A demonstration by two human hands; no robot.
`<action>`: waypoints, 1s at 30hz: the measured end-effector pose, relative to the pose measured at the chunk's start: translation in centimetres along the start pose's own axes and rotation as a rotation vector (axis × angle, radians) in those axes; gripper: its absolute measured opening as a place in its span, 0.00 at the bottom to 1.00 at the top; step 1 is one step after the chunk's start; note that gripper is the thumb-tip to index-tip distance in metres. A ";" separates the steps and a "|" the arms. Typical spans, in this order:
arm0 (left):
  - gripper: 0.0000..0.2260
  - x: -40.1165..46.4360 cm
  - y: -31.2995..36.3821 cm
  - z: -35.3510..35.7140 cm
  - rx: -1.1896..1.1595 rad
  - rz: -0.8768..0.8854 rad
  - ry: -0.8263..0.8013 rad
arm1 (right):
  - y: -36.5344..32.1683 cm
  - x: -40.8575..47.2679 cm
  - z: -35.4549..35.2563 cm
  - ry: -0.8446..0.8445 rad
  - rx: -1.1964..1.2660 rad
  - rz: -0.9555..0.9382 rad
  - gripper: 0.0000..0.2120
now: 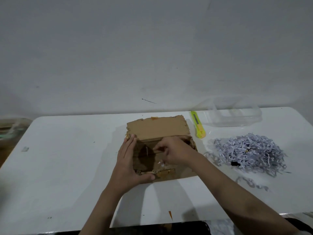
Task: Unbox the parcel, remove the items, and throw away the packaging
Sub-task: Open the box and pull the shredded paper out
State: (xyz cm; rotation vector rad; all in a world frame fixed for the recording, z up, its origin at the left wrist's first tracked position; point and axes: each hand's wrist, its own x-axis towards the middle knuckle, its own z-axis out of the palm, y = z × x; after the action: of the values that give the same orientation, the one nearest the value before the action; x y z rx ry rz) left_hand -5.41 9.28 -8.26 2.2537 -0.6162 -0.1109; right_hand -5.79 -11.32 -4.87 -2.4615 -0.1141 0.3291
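A worn brown cardboard box (157, 128) sits open at the middle of the white table (67, 158), its far flap standing up. My left hand (128, 165) clasps the box's left wall and near-left corner, thumb along the front edge. My right hand (176, 152) reaches into the opening from the right, fingertips pinched at something small and pale inside; what it pinches is too small to tell. A few white paper scraps lie on the box floor. A heap of shredded white paper filling (250, 151) lies on the table to the right of the box.
A yellow-green utility knife (198, 124) lies just right of the box's far corner. A clear plastic container (235, 114) stands at the back right. Loose shreds (252, 183) trail toward the near right edge. A small orange scrap (170, 214) lies near the front edge. A grey wall stands behind.
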 end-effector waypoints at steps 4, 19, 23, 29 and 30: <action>0.56 0.0 0.0 0.1 0.001 0.008 0.004 | 1.1 1.2 1.0 -0.193 -0.196 -0.145 0.20; 0.56 0.1 -0.2 0.5 -0.011 0.006 0.040 | 2.3 1.5 2.3 -0.005 -0.071 -0.245 0.11; 0.56 0.1 -0.2 0.5 -0.015 0.010 0.035 | 1.7 1.9 2.6 -0.007 -0.144 -0.288 0.20; 0.55 0.2 0.0 0.4 -0.022 0.005 0.027 | 1.5 3.2 3.1 -0.008 -0.234 -0.263 0.12; 0.55 0.2 0.0 0.5 -0.019 0.006 0.026 | 1.6 3.2 3.2 -0.009 -0.226 -0.250 0.11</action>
State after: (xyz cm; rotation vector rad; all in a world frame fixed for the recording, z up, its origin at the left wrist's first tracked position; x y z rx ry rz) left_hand -5.30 8.88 -8.59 2.2311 -0.6053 -0.0843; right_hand -3.51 -10.13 -8.96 -2.6294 -0.4827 0.2282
